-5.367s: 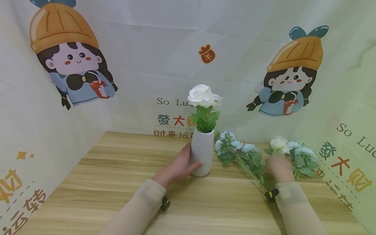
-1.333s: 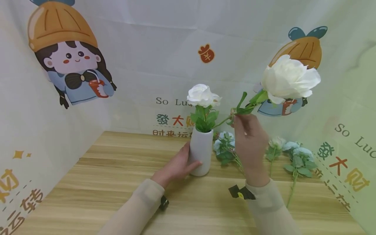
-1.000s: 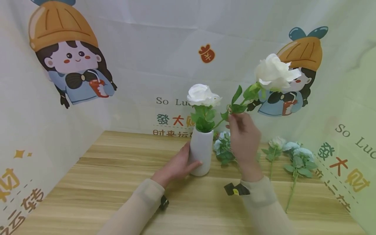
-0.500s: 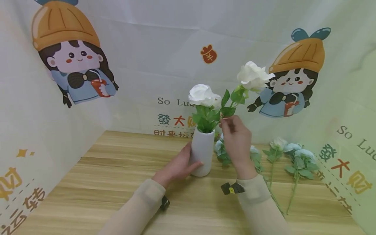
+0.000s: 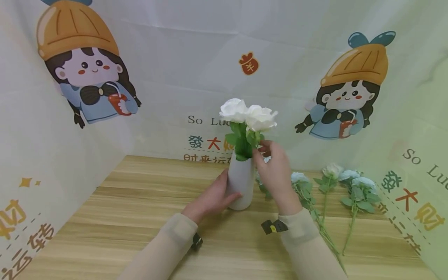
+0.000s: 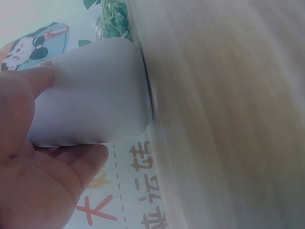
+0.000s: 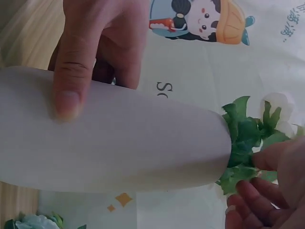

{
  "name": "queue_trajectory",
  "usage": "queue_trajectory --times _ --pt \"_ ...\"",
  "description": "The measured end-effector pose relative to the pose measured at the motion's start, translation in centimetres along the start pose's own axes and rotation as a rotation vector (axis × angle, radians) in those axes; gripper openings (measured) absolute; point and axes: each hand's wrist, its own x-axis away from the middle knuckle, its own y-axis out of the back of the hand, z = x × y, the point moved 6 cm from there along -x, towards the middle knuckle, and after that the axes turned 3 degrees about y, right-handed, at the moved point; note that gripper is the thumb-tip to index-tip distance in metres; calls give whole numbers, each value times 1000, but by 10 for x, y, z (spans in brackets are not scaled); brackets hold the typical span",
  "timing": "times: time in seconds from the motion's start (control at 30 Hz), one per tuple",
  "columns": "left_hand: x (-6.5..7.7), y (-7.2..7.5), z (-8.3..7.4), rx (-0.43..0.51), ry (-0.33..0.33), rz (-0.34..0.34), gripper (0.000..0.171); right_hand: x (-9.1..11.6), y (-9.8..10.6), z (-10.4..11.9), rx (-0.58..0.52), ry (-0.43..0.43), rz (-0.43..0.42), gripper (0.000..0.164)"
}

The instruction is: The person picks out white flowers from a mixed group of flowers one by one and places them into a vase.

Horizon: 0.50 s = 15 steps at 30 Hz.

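A white vase stands upright on the wooden table. My left hand grips its lower body, thumb in front and fingers behind, as the left wrist view of the vase also shows. White roses fill its mouth; one white rose is at the left, and another white rose leans beside it on the right. With thumb and fingers, my right hand pinches this right-hand rose low among its leaves, right at the vase rim. Its lower stem is hidden inside the vase.
Right of the vase lie pale blue flowers with long stems, partly behind my right arm. Further right are a white rose and another blue bunch. A printed cloth backdrop surrounds the table's back and sides.
My right hand picked up a white rose from the table, brought it left and lowered it into the vase beside the others. My left hand has stayed on the vase.
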Motion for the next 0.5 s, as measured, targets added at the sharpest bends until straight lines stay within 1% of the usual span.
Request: queue_trajectory --times 0.03,0.1,0.2,0.33,0.5 --pt "0 0 0 6 5 -1 90 0 1 0 -15 -8 -11 35" --pt "-1 0 0 13 16 -2 90 0 4 1 -25 -1 -25 37" --pt "0 0 -1 17 26 0 91 0 4 5 -1 47 -23 33" --pt "0 0 -2 18 28 4 91 0 3 9 49 122 1 23" --pt "0 1 -3 8 11 0 92 0 1 12 78 199 15 16"
